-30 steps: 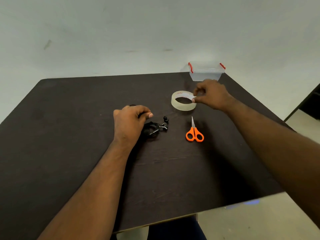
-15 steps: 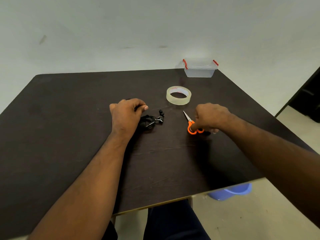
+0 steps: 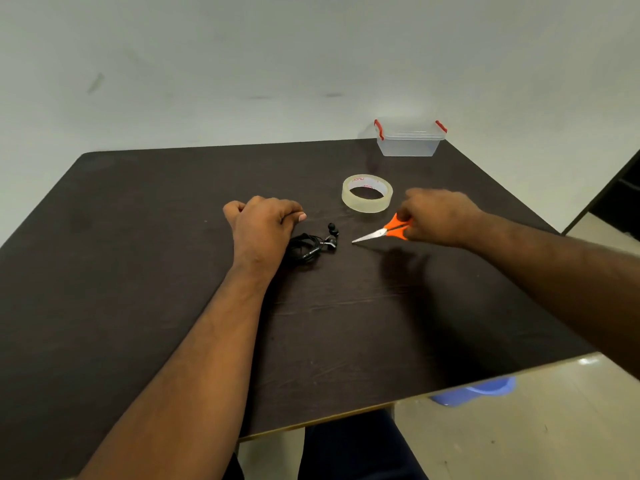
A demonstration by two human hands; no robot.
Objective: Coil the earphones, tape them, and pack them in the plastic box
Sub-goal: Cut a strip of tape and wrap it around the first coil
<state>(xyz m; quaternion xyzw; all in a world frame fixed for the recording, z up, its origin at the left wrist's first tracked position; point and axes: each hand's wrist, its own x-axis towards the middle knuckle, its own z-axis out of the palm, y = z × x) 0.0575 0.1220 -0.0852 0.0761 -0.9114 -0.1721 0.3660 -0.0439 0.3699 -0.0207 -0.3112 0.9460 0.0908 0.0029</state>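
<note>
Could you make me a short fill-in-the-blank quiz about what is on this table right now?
1. The right hand holds the ____ by their orange handles.
2. The roll of tape lies between the scissors and the clear plastic ____ with red clips.
3. The left hand rests on the coiled black ____.
4. The plastic box stands at the table's ____ edge.

Missing words: scissors; box; earphones; far

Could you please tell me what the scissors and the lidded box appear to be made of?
Scissors: bright metal blades, glinting silver; glossy orange handles, probably plastic. Box: clear, slightly frosted plastic, since the wall shows through it; its red clips look plastic too.
</note>
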